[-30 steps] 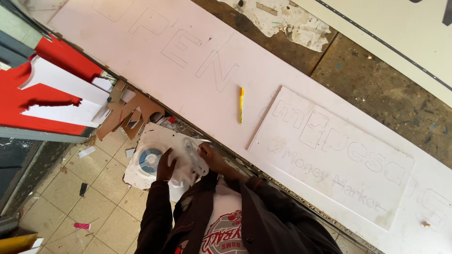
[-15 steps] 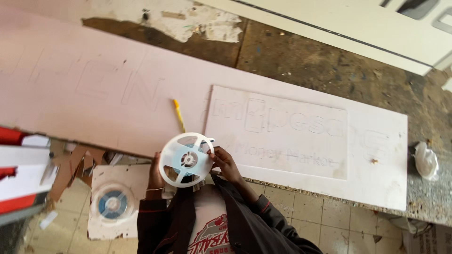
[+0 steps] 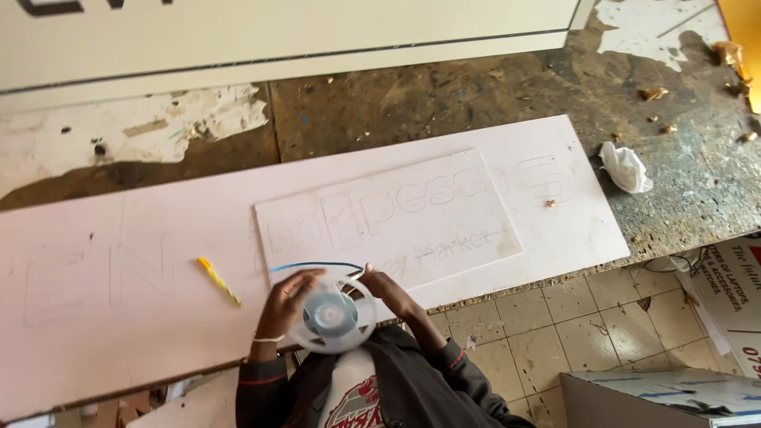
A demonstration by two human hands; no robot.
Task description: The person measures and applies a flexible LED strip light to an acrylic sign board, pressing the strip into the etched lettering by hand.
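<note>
The person stands at a long worn workbench (image 3: 491, 95), its top dark and stained, with patches of white paint and small golden shavings in the far right corner. On it lies a large pale pink board (image 3: 103, 317) that runs off the left edge of the view, with outlines of big letters drawn faintly on it. A smaller pale sheet (image 3: 444, 230) lies on top of the board, also with faint letters. A yellow pencil (image 3: 218, 281) lies on the board, to the left of the hands and apart from them. A crumpled white cloth (image 3: 626, 168) lies on the bare bench, near the right end of the board. Both hands hold a clear plastic reel (image 3: 333, 317) at the near edge of the board, just above the person's chest. The left hand (image 3: 281, 305) is curled around the left rim of the reel, and the right hand (image 3: 388, 289) grips its upper right side with bent fingers. A thin blue strip (image 3: 317, 266) runs from the reel to the left, over the sheet. Behind the bench stands a long cream panel (image 3: 317, 40). The floor (image 3: 555, 333) is of beige tiles, dirty at the joints, and a grey box (image 3: 658, 396) stands on it at the lower right.
</note>
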